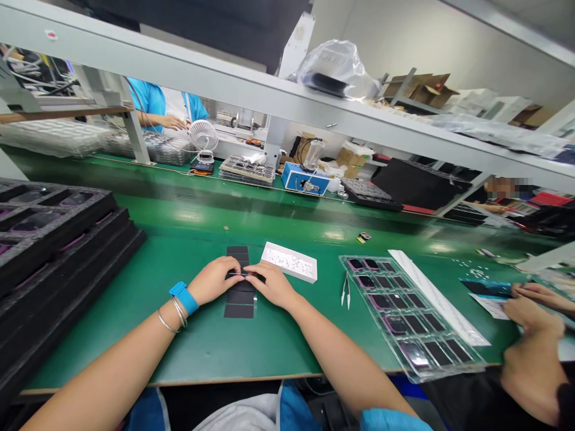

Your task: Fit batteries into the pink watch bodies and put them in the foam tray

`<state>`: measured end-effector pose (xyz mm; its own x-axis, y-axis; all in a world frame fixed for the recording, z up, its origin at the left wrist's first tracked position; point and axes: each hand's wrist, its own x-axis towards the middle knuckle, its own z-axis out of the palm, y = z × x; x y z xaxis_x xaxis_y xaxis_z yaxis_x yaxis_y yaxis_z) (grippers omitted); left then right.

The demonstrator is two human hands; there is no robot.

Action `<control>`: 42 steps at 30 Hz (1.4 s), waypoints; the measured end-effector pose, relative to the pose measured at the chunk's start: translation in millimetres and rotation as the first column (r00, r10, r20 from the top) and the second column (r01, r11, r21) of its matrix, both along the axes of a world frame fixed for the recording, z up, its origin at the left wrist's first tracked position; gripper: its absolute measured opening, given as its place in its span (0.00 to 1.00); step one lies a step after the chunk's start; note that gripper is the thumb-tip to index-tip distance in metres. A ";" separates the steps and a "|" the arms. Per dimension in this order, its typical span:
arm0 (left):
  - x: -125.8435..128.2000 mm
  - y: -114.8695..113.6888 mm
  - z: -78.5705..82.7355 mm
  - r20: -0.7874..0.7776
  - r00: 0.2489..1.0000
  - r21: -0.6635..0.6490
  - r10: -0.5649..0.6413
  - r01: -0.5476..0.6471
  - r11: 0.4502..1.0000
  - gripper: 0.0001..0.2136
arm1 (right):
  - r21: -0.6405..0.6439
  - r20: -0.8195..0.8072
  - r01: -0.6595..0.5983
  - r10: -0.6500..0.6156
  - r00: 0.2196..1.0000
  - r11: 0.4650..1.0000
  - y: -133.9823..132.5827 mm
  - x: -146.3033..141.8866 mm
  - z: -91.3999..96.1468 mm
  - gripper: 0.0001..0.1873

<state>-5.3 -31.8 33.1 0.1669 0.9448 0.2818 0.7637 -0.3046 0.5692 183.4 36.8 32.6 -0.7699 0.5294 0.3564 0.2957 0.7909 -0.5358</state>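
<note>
My left hand (215, 278) and my right hand (273, 286) meet over a strip of black rectangular pieces (239, 310) lying on the green mat. Thumbs and fingertips are pinched together at the strip's middle, on a thin dark piece with a light edge; its exact shape is partly covered by the fingers. Just beyond my right hand sits a shallow white box (309, 270) with many tiny pieces inside. Farther right lie white-tipped tweezers (345, 292). A clear plastic tray (375, 323) there holds black rectangles and purple-rimmed parts.
Stacked black foam trays (90, 257) stand at the left. Beside the clear tray lies a long white strip (435, 296). A co-worker's hands (534, 308) work at far right. Across the bench are a white fan (203, 136) and a blue device (305, 179), beneath an overhead shelf.
</note>
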 end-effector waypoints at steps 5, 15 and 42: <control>-0.7 1.1 -1.9 0.000 1.000 0.006 -0.014 0.014 1.000 0.10 | -0.004 -0.011 0.010 -0.010 1.000 1.000 2.2 0.3 -0.5 0.08; -0.1 -0.8 -3.2 0.023 1.000 0.034 0.006 -0.007 0.999 0.09 | -0.013 -0.041 0.032 -0.032 0.999 0.999 0.8 -0.8 -1.2 0.06; -1.7 2.7 -4.2 0.079 0.993 0.107 0.088 -0.097 0.990 0.13 | 0.013 -0.224 0.044 -0.040 0.974 0.999 2.7 1.1 -2.5 0.17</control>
<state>-7.0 -29.1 29.0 0.0550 0.9178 0.3932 0.7485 -0.2985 0.5921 184.4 39.6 30.1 -0.6469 0.5515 0.5267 0.2026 0.7901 -0.5785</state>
